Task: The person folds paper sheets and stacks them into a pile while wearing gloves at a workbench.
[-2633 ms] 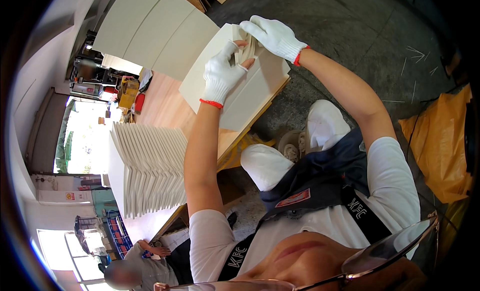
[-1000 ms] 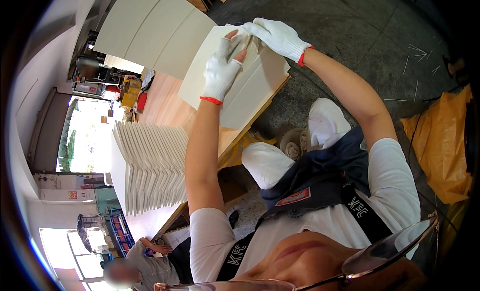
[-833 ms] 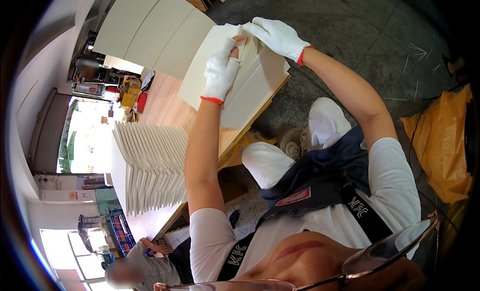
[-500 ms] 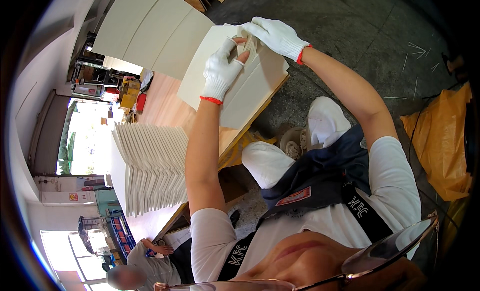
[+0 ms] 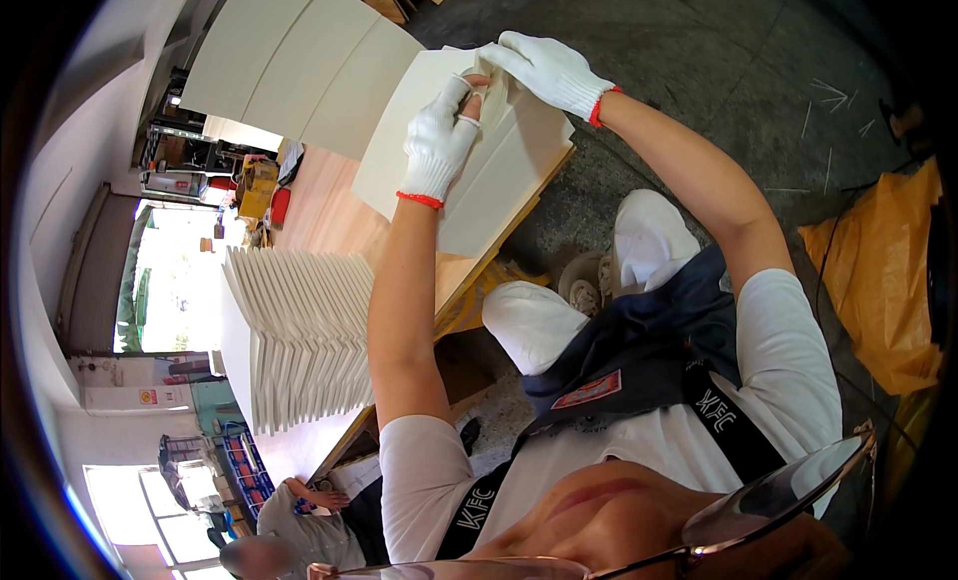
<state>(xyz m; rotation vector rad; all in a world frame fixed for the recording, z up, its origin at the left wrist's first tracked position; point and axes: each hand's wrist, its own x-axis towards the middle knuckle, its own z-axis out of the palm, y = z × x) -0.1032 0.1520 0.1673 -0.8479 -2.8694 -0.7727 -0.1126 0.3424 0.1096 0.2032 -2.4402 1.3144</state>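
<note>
Cream-coloured sheets (image 5: pixel 519 146), stiff like card or thin board, lie stacked on the bench in front of me, with crease lines across them. My left hand (image 5: pixel 439 141), in a white knitted glove with bare thumb and forefinger tips, bends over the stack; those tips grip at a raised layered edge (image 5: pixel 493 99). Gloved in white too, my right hand (image 5: pixel 547 73) curls its fingers over the far end of that edge. Its fingertips are partly hidden against the sheets.
A tall pile of folded cream sheets (image 5: pixel 299 330) stands on the left of the wooden bench (image 5: pixel 324 196). Larger creased panels (image 5: pixel 299 66) lie beyond. An orange sack (image 5: pixel 868 281) is at the right. Another person (image 5: pixel 309 520) is at lower left.
My left thumb and forefinger have shifted slightly left along the raised edge, and the layers there look closer together. My right hand has barely moved.
</note>
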